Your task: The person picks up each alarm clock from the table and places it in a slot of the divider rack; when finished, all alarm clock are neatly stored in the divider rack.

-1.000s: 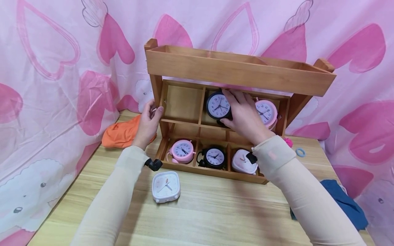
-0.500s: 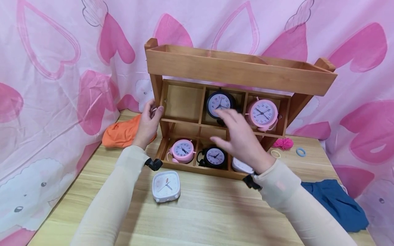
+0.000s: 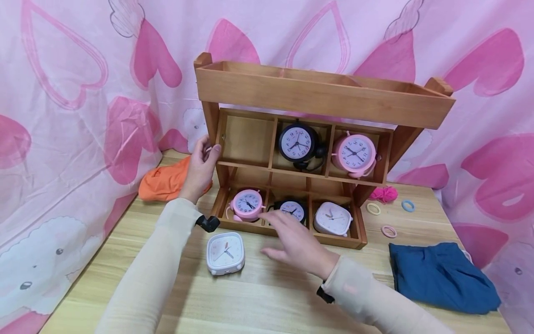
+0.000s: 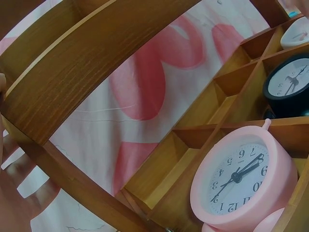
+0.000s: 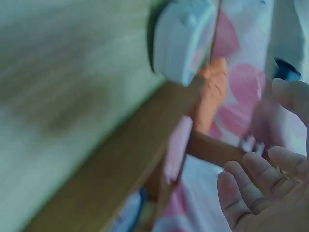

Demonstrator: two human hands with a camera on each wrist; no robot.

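Note:
Against the left post of a tiered wooden shelf (image 3: 325,97), my left hand (image 3: 200,169) holds on, fingers partly hidden behind the post. My right hand (image 3: 298,243) is over the table before the shelf, fingers extended and holding nothing; it partly hides a black alarm clock (image 3: 292,207). To its left, a white square alarm clock (image 3: 225,253) stands on the table. The middle tier has a black alarm clock (image 3: 297,143) and a pink alarm clock (image 3: 356,154). In the bottom tier are another pink alarm clock (image 3: 247,205) and a white one (image 3: 332,219).
Orange cloth (image 3: 167,181) lies left of the shelf. On the right are folded blue cloth (image 3: 442,278), pink yarn (image 3: 384,194) and several small rings, one of them a blue ring (image 3: 408,206). A heart-patterned curtain (image 3: 75,139) surrounds the table.
My right hand has let go of the black clock in the middle tier and moved down and left, toward the white clock on the table. The left hand stays at the post.

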